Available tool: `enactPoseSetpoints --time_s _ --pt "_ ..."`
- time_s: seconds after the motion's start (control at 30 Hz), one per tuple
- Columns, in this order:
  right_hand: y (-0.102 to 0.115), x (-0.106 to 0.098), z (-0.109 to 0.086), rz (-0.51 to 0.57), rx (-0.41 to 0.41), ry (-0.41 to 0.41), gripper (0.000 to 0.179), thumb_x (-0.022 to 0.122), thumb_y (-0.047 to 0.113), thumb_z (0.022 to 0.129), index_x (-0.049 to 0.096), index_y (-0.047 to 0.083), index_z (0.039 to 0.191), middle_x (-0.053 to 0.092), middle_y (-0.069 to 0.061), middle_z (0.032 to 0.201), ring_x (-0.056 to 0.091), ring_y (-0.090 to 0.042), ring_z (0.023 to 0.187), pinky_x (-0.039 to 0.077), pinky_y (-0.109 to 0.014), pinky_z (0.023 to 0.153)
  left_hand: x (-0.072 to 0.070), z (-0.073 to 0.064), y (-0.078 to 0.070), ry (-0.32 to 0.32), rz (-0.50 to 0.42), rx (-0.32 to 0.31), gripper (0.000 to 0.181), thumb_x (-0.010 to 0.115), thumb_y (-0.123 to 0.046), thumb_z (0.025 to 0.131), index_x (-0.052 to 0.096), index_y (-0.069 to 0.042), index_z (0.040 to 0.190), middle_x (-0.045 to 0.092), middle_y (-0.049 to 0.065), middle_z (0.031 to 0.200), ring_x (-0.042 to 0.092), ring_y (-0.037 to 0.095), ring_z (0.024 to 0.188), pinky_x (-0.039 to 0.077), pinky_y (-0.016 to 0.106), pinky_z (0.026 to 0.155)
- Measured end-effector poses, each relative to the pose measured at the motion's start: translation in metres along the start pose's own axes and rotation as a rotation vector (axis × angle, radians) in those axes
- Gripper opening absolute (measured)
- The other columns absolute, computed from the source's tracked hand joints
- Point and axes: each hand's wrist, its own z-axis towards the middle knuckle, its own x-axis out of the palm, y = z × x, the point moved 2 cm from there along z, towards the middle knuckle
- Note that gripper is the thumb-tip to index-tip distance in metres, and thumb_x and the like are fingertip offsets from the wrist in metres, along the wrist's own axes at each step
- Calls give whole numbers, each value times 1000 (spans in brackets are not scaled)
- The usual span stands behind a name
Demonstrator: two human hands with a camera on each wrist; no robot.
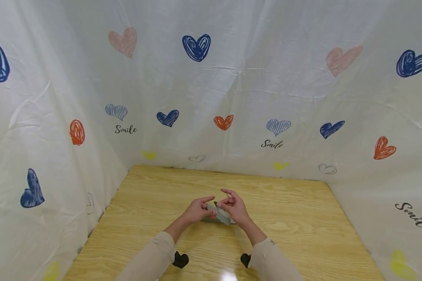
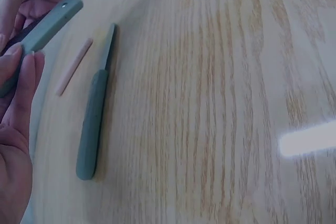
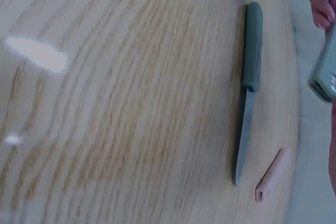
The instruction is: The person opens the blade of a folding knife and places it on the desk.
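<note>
My left hand [image 1: 198,209] holds a flat green handle-like piece [image 2: 54,23] between thumb and fingers. It has a small hole at one end, and in the right wrist view its other end looks slotted. My right hand [image 1: 237,208] is close against it, thumb and fingertips together at a dark piece [image 1: 215,203] that appears pinched there; its kind is unclear, as the hands cover most of it. Below the hands a knife with a green handle [image 3: 253,45] lies on the table, its blade [image 3: 243,137] pointing toward the right hand's side.
A slim pink piece [image 3: 272,176] with a slotted end lies beyond the knife on the wood-grain table [image 1: 295,226]. White curtains [image 1: 242,86] printed with hearts and "Smile" stand along the back and both sides.
</note>
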Motion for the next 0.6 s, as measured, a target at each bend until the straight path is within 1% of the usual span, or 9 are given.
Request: enactPoseSetpoints --time_s 0.07,0.13,0.2,0.23,0.27,0.37,0.47,0.53,0.6 --pt "0 -3 0 -49 -15 79 53 66 2 89 46 -1 138 69 -20 91 65 -4 78 53 -19 77 0 -1 0 27 3 -18 68 69 -4 88 34 8 145 30 -9 57 41 4 47 54 52 85" --pt "1 -7 0 -92 -31 139 52 65 4 90 46 -1 138 70 -19 91 66 -5 80 54 -21 78 -1 -2 1 53 -16 -27 68 68 -4 88 33 10 145 36 -10 57 52 7 52 54 51 85" --pt "3 -12 1 -100 -37 152 51 66 7 90 47 -1 137 70 -12 89 66 -5 80 55 -22 76 -1 -4 3 59 -45 -31 68 68 -4 88 32 11 145 42 -10 57 65 14 63 54 50 86" --pt "4 -15 1 -95 -41 141 51 66 8 90 47 -1 137 70 -8 87 66 -5 79 56 -23 75 -2 -4 4 51 -61 -31 68 68 -5 89 32 12 145 43 -10 56 69 19 69 54 50 87" --pt "5 -18 1 -84 -39 121 51 67 8 90 48 -1 137 70 -3 85 66 -5 78 56 -23 74 -3 -5 5 34 -70 -35 68 68 -6 89 32 11 145 44 -10 56 71 20 75 54 48 87" --pt "5 -29 0 -17 -24 37 53 68 7 89 47 1 138 65 7 81 66 -5 76 58 -24 72 -8 -8 8 -38 -91 -32 69 68 -8 89 33 10 145 43 -11 54 72 17 75 55 45 86" --pt "2 -38 -5 68 1 -41 57 67 1 88 43 2 140 63 8 79 65 -5 75 58 -23 73 -13 -12 10 -108 -138 -20 69 67 -7 90 30 10 146 56 -12 60 71 8 71 56 42 86" --pt "-2 -42 -8 124 17 -78 60 65 -3 88 39 1 142 62 8 78 65 -5 74 57 -23 73 -15 -14 10 -145 -185 -4 70 66 -6 90 28 11 146 65 -8 67 72 8 75 57 38 84" --pt "-4 -44 -11 184 40 -112 60 63 -7 88 38 1 142 61 7 76 65 -5 72 58 -22 73 -17 -17 10 -188 -220 -3 69 66 -7 90 28 11 146 67 -6 69 72 7 76 58 30 81"
